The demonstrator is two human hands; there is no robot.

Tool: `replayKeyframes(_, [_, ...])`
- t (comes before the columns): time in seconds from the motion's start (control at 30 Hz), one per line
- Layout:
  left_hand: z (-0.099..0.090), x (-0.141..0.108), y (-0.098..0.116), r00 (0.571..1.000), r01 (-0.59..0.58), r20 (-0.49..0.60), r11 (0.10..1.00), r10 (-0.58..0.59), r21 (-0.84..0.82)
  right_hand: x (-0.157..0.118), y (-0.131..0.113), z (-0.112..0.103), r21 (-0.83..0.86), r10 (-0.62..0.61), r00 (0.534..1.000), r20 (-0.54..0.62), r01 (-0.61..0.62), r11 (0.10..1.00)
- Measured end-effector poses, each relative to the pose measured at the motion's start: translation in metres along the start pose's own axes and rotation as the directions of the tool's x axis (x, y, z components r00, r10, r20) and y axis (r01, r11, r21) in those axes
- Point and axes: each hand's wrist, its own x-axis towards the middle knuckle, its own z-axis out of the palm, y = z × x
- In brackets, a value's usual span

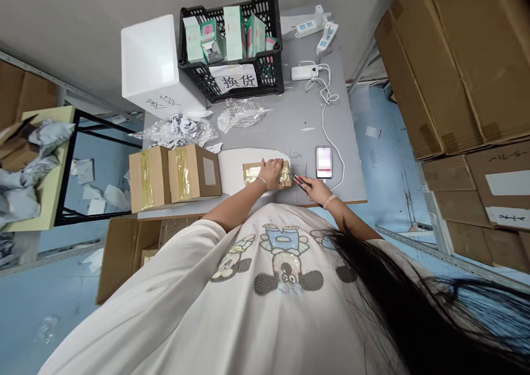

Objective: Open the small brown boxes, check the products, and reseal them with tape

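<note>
A small cardboard box (pixel 251 173) with shiny tape along its top lies near the table's front edge. My left hand (pixel 271 173) rests across the top of this box, its fingers curled over the right part and holding it down. In my right hand (pixel 317 190) is a box cutter (pixel 301 184), dark with a pale tip, gripped between closed fingers. Its tip points at the box's right end; whether it touches the cardboard, I cannot tell. Just above my right hand a phone (pixel 324 162) lies face up with a cable plugged in.
Two taped cartons (pixel 182 173) stand to the left. Behind them are crumpled plastic wrap (pixel 182 129), a white foam bin (pixel 149 60) and a black crate (pixel 273 71) of green-and-white boxes. Power strips (pixel 304 72) and a white cable occupy the right side. Large cartons (pixel 439 71) stack beyond it.
</note>
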Motion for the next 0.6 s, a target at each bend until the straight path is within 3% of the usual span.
replayKeyframes(0.1, [-0.003,-0.001,0.0,1.0,0.022,0.0,1.0,-0.022,0.022,0.001,0.006,-0.004,-0.01,-0.045,0.999,-0.017,0.045,0.999])
replayKeyframes(0.2, [-0.011,0.003,-0.005,0.977,0.21,-0.045,0.977,-0.208,0.041,0.003,0.016,-0.007,0.052,-0.049,0.986,-0.161,0.058,0.997])
replayKeyframes(0.3, [-0.023,0.012,-0.022,0.851,0.524,-0.051,0.851,-0.523,0.036,0.003,0.021,-0.012,0.142,0.027,0.944,-0.328,0.021,0.99])
replayKeyframes(0.37, [-0.032,0.017,-0.04,0.768,0.64,0.016,0.768,-0.64,0.013,0.002,0.018,-0.015,0.174,0.048,0.931,-0.361,0.017,0.985])
replayKeyframes(0.5, [-0.042,0.012,-0.084,0.757,0.639,0.25,0.764,-0.603,-0.093,0.001,0.003,-0.01,0.222,0.015,0.944,-0.33,0.062,0.973])
replayKeyframes(0.6, [-0.039,-0.002,-0.102,0.763,0.628,0.298,0.767,-0.574,-0.131,0.004,-0.008,0.002,0.257,0.004,0.955,-0.297,0.075,0.964])
